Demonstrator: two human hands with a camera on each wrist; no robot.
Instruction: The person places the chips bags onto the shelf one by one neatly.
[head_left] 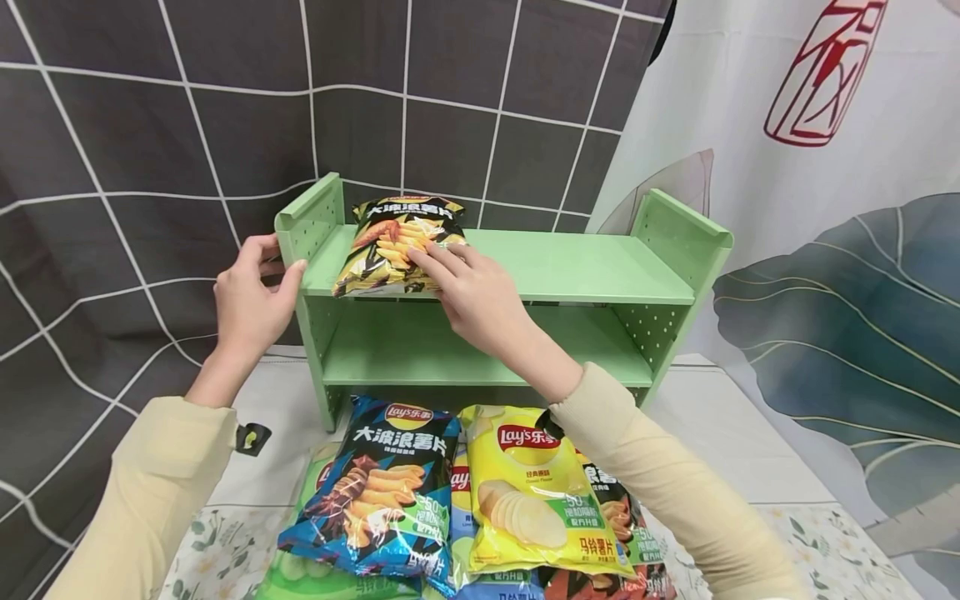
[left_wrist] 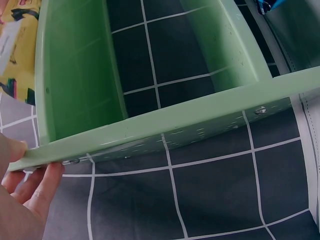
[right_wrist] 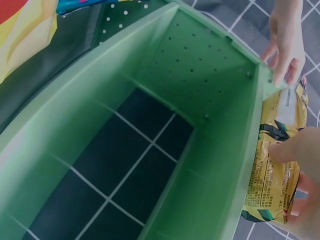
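Observation:
A black and yellow bag of potato chips (head_left: 393, 237) lies on the upper board at the left end of a green two-tier shelf (head_left: 577, 267). My right hand (head_left: 487, 300) holds this bag by its right front part, fingers over the printed face. In the right wrist view the thumb (right_wrist: 285, 150) presses the bag's yellow underside, which shows past the board's front edge. My left hand (head_left: 251, 304) grips the front edge of the shelf's left side panel. The left wrist view has its thumb on one side of the panel (left_wrist: 150, 135) and the fingers (left_wrist: 45, 190) on the other.
Several chip bags lie in a pile before the shelf, with a blue bag (head_left: 375, 492) and a yellow bag (head_left: 532, 492) on top. The shelf's right side panel (head_left: 675, 258) rises above the upper board. Behind hangs a dark grid-patterned cloth (head_left: 457, 142).

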